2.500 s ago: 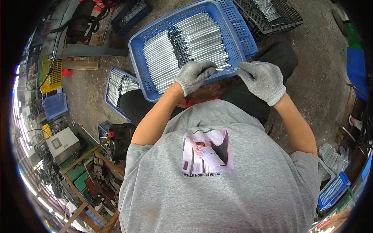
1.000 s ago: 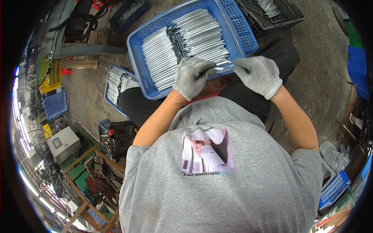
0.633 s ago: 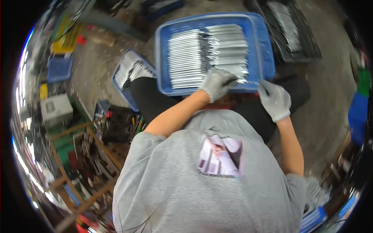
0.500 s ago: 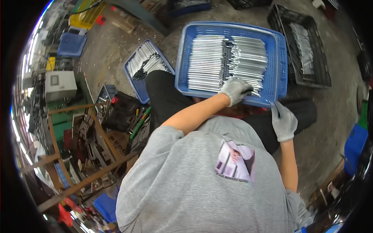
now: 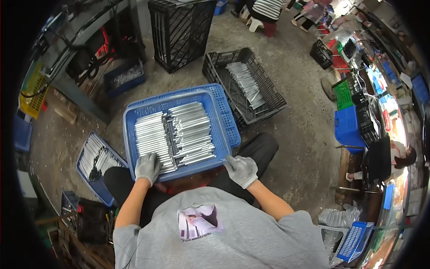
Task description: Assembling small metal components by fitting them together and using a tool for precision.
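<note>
Two gloved hands are working the blue crate on the lap: left hand is lying open on the metal rods, right hand is pinching one rod's end at the near rim. Keeping rods parallel probably helps.

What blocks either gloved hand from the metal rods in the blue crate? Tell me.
Nothing visible does. The left hand rests on the metal rods at the blue crate's near edge; the right hand is at the near right corner.

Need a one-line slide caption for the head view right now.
Gloved left hand and right hand rest on a blue crate of metal rods.
</note>
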Action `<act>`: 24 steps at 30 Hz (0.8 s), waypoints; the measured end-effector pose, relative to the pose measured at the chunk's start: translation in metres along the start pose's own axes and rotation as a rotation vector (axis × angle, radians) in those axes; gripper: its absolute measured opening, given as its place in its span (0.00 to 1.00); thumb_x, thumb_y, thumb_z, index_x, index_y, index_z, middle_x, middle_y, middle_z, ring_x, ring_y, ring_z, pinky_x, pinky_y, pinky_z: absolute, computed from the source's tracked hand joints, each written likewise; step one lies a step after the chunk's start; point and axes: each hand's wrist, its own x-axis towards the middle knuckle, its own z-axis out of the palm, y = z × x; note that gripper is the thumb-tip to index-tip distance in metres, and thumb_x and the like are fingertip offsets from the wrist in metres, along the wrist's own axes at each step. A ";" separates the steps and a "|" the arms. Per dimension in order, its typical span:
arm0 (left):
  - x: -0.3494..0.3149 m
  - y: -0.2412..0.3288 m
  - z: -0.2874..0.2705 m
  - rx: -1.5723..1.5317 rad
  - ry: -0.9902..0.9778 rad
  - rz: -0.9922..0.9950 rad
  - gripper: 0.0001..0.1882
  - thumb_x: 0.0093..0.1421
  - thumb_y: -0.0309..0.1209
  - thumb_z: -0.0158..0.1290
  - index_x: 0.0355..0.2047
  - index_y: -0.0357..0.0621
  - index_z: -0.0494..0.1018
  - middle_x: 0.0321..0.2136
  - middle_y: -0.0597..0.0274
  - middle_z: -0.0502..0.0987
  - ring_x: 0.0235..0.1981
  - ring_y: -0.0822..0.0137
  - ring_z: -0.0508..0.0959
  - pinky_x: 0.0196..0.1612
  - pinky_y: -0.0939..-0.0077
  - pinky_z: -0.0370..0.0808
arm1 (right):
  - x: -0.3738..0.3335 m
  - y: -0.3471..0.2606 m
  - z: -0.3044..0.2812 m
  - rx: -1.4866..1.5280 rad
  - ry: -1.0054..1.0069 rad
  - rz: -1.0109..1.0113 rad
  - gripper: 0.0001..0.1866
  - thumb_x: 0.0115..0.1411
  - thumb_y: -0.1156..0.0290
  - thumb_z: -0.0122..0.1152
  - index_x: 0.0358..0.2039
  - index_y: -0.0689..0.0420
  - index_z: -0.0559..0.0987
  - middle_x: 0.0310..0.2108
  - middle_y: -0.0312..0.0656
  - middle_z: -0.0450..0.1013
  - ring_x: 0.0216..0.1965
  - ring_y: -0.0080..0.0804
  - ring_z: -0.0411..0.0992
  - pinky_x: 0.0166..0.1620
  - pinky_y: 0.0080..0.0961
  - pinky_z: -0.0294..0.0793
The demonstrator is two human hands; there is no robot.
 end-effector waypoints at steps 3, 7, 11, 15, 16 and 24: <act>-0.001 0.007 -0.010 0.048 -0.074 -0.041 0.23 0.64 0.45 0.54 0.53 0.44 0.74 0.49 0.51 0.79 0.48 0.46 0.78 0.57 0.59 0.70 | 0.002 -0.004 -0.003 0.025 -0.009 0.035 0.06 0.58 0.63 0.64 0.30 0.49 0.81 0.18 0.38 0.76 0.18 0.40 0.75 0.24 0.34 0.72; 0.000 0.010 -0.013 0.069 -0.212 -0.085 0.24 0.67 0.49 0.50 0.52 0.42 0.74 0.50 0.49 0.79 0.48 0.45 0.78 0.56 0.57 0.72 | 0.002 -0.009 0.000 0.078 -0.013 0.053 0.06 0.59 0.63 0.64 0.31 0.49 0.82 0.19 0.38 0.78 0.19 0.40 0.76 0.25 0.33 0.73; -0.003 0.011 -0.016 -0.069 -0.515 -0.193 0.30 0.69 0.55 0.46 0.50 0.39 0.75 0.48 0.45 0.80 0.48 0.42 0.79 0.55 0.54 0.74 | -0.001 -0.011 0.006 0.135 -0.023 0.054 0.06 0.59 0.63 0.64 0.32 0.49 0.84 0.21 0.37 0.80 0.20 0.39 0.77 0.25 0.32 0.73; -0.009 0.002 -0.014 -0.132 -0.467 -0.131 0.35 0.68 0.61 0.44 0.51 0.38 0.75 0.49 0.42 0.80 0.49 0.40 0.79 0.55 0.53 0.74 | -0.003 -0.016 0.001 0.167 -0.005 0.061 0.06 0.59 0.63 0.64 0.33 0.49 0.84 0.22 0.36 0.80 0.21 0.39 0.78 0.25 0.33 0.73; -0.008 0.000 -0.014 -0.153 -0.452 -0.112 0.36 0.68 0.62 0.44 0.51 0.38 0.75 0.50 0.41 0.80 0.49 0.39 0.79 0.55 0.52 0.75 | -0.003 -0.016 0.000 0.179 0.000 0.063 0.06 0.59 0.63 0.64 0.33 0.49 0.84 0.22 0.36 0.81 0.21 0.39 0.78 0.25 0.33 0.73; 0.008 -0.024 -0.010 -0.357 -0.653 -0.010 0.37 0.62 0.60 0.57 0.56 0.39 0.75 0.53 0.44 0.80 0.51 0.44 0.80 0.57 0.57 0.74 | -0.006 -0.015 0.000 0.171 0.001 0.057 0.06 0.59 0.63 0.64 0.33 0.49 0.84 0.23 0.35 0.81 0.22 0.39 0.78 0.26 0.32 0.74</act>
